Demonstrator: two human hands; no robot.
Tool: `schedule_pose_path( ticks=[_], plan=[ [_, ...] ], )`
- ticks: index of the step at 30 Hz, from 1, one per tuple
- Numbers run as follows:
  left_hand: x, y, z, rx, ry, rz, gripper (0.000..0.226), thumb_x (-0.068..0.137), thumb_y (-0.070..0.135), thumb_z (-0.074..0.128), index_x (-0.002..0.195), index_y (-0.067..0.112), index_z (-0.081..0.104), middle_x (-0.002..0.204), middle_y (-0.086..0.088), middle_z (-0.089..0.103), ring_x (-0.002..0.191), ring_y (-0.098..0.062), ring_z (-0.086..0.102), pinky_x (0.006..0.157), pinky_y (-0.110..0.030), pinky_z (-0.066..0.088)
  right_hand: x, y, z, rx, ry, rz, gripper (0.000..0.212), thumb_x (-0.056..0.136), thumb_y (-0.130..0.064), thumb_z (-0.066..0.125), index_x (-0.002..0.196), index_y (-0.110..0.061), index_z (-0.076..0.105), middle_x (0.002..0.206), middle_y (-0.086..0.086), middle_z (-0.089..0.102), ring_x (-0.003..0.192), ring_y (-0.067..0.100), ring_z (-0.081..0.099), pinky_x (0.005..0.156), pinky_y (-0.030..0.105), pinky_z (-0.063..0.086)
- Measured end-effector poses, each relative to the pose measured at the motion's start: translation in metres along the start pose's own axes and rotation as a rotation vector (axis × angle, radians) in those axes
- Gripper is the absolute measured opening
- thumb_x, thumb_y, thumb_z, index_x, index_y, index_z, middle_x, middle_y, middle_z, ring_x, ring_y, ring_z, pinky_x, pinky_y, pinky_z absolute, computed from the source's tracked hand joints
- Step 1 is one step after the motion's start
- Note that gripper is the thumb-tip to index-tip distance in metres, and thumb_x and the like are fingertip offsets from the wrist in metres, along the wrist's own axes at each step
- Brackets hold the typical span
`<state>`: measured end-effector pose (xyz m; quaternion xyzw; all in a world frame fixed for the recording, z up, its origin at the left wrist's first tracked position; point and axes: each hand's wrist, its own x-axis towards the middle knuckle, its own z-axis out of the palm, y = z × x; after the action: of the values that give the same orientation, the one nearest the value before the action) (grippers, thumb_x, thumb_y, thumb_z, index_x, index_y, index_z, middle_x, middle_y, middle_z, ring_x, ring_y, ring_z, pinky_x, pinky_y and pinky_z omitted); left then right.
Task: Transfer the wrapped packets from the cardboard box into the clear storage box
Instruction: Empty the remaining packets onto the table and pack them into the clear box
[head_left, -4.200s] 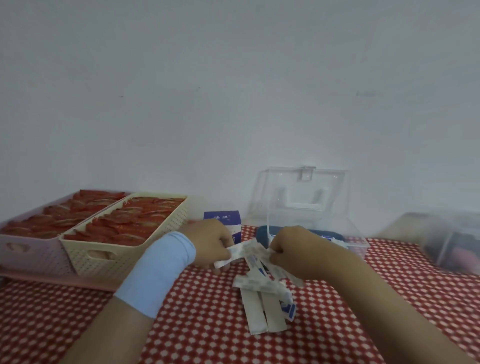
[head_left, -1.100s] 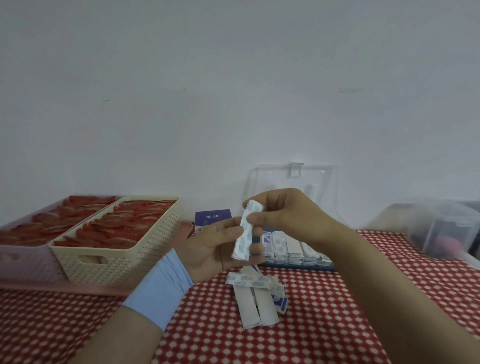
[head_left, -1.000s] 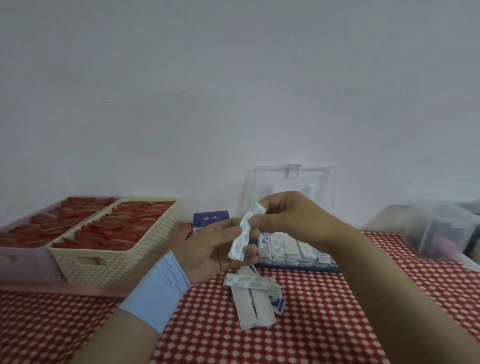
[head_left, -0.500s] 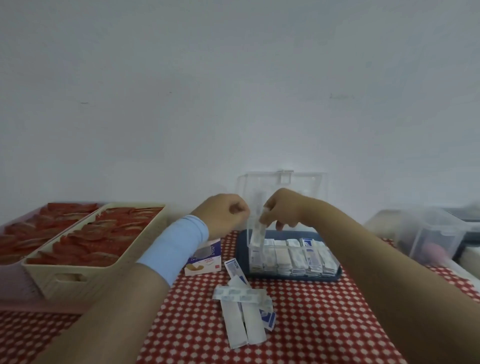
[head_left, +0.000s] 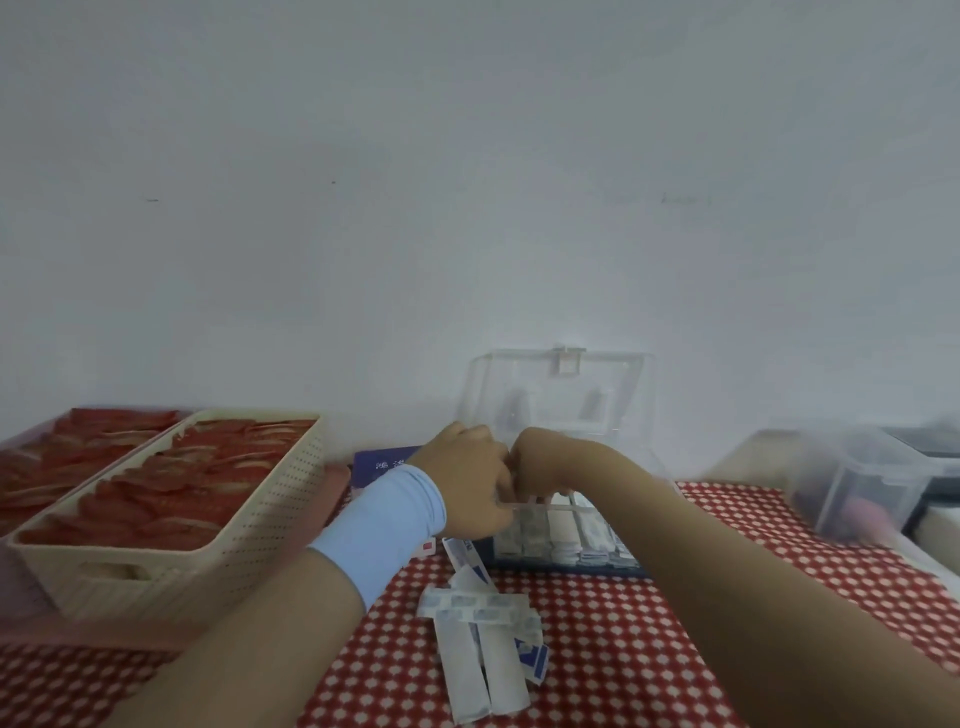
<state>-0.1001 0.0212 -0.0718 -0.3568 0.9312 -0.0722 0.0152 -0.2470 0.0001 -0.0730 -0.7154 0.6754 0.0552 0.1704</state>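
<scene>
On my left a cream basket (head_left: 249, 525) of red packets (head_left: 171, 488) sits just beside a pink basket (head_left: 15, 582). A red checked tablecloth (head_left: 649, 649) spreads before me, with a blurred clear container (head_left: 872, 483) far right.

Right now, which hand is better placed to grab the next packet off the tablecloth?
Probably the left hand: it sits nearest the loose packets, while the right hand is over the clear box.

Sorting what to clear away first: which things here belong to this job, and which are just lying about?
Job: cardboard box, clear storage box, packets inside it, loose packets, left hand, right hand.
Lying about: cream basket, pink basket, blurred clear container.
</scene>
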Motion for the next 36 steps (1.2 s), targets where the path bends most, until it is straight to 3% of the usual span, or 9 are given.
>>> schedule_pose_path(
  ticks=[5,10,13,17,22,26,29,33,36],
  plan=[
    [-0.002,0.001,0.002,-0.022,-0.043,-0.022,0.042,0.088,0.041,0.043,0.113,0.027,0.074,0.113,0.007,0.064,0.112,-0.016,0.046,0.105,-0.036,0.033,-0.002,-0.004,-0.002,-0.089,0.037,0.055,0.031,0.096,-0.028,0.062,0.115,-0.004,0.069,0.09,0.003,0.072,0.07,0.01,0.064,0.062,0.017,0.045],
    [-0.01,-0.002,0.001,-0.264,0.028,-0.069,0.038,0.086,0.031,0.054,0.119,0.024,0.071,0.121,0.006,0.058,0.111,-0.015,0.053,0.099,-0.036,0.047,0.005,-0.004,0.005,-0.109,0.13,0.097,0.025,0.093,-0.03,0.065,0.081,-0.008,0.064,0.077,0.002,0.068,0.065,0.013,0.063,0.084,0.029,0.056],
    [-0.019,-0.008,-0.003,-0.369,0.09,-0.105,0.042,0.081,0.031,0.052,0.12,0.025,0.068,0.119,0.006,0.058,0.108,-0.015,0.056,0.098,-0.037,0.049,-0.002,-0.005,0.006,-0.129,0.151,0.053,0.025,0.094,-0.025,0.064,0.106,-0.005,0.072,0.097,0.009,0.07,0.077,0.018,0.061,0.087,0.031,0.056],
    [-0.033,-0.009,-0.011,-0.437,0.227,-0.135,0.03,0.087,0.015,0.055,0.113,0.022,0.069,0.112,0.005,0.059,0.102,-0.012,0.058,0.094,-0.03,0.05,-0.025,0.004,-0.006,0.059,0.218,0.051,0.028,0.088,-0.013,0.071,0.115,-0.003,0.07,0.1,0.01,0.076,0.073,0.018,0.073,0.079,0.031,0.061],
    [-0.052,0.004,-0.011,-0.485,0.225,-0.197,0.022,0.091,0.012,0.055,0.099,0.024,0.072,0.099,0.007,0.065,0.09,-0.012,0.062,0.084,-0.026,0.052,-0.075,0.002,-0.018,0.254,0.467,-0.072,0.014,0.091,-0.012,0.065,0.095,-0.012,0.078,0.084,-0.003,0.073,0.06,0.005,0.06,0.055,0.014,0.047],
    [-0.066,0.017,0.005,-0.389,0.009,-0.216,0.029,0.095,0.02,0.055,0.12,0.026,0.069,0.121,0.008,0.067,0.105,-0.011,0.061,0.091,-0.022,0.048,-0.112,-0.02,0.001,0.272,0.253,-0.187,0.009,0.088,-0.017,0.07,0.084,-0.02,0.077,0.08,-0.004,0.075,0.058,0.007,0.062,0.054,0.017,0.05],
    [-0.075,0.021,0.024,-0.356,-0.123,-0.263,0.039,0.095,0.023,0.056,0.133,0.026,0.062,0.135,0.005,0.062,0.12,-0.016,0.059,0.103,-0.027,0.046,-0.108,-0.035,0.033,0.096,0.171,-0.143,0.018,0.087,-0.023,0.072,0.104,-0.017,0.077,0.099,0.001,0.075,0.081,0.015,0.069,0.081,0.03,0.059],
    [-0.087,0.023,0.045,-0.394,-0.132,-0.3,0.039,0.092,0.027,0.06,0.131,0.029,0.062,0.132,0.006,0.062,0.118,-0.015,0.058,0.105,-0.03,0.044,-0.097,-0.043,0.068,-0.018,0.157,-0.106,0.037,0.089,-0.032,0.072,0.124,-0.02,0.069,0.117,0.001,0.068,0.105,0.02,0.064,0.096,0.035,0.053],
    [-0.096,0.02,0.055,-0.489,-0.084,-0.342,0.04,0.088,0.03,0.068,0.127,0.031,0.06,0.127,0.009,0.062,0.114,-0.013,0.057,0.103,-0.027,0.045,-0.093,-0.045,0.082,-0.028,0.166,-0.079,0.03,0.095,-0.031,0.062,0.12,-0.015,0.068,0.104,0.003,0.064,0.094,0.02,0.062,0.09,0.032,0.053]
  ],
)
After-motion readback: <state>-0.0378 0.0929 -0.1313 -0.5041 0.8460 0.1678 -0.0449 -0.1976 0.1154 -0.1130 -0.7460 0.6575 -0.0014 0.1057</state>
